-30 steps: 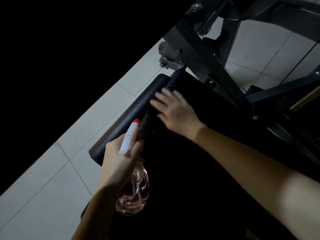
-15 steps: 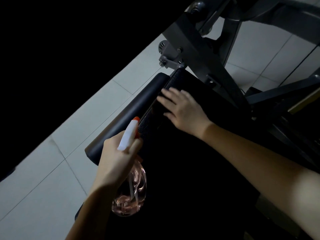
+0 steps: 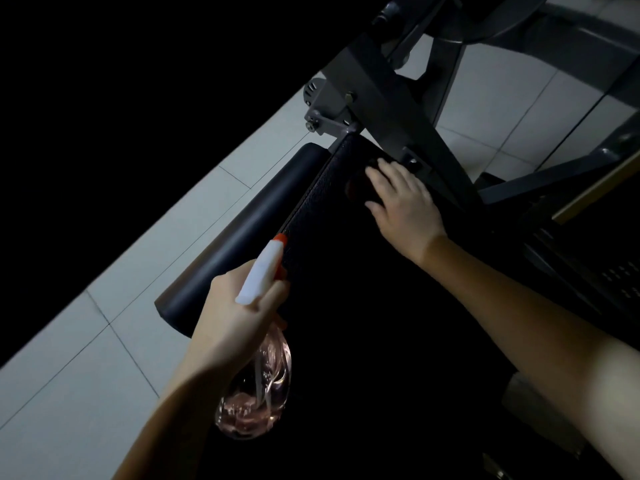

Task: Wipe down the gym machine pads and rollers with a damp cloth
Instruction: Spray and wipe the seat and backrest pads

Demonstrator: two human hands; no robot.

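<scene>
Head: right hand [image 3: 403,206] farther up pad [image 3: 322,209]

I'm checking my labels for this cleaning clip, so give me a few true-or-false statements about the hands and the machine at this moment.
1. The left hand holds a spray bottle. True.
2. The bottle is empty. False: pinkish liquid sits in its lower part.
3. The right hand lies with straight fingers on the black pad, close to the grey frame. True.
4. The sprayer's tip is blue. False: the nozzle is orange.
5. The roller lies alongside the pad. True.
</scene>
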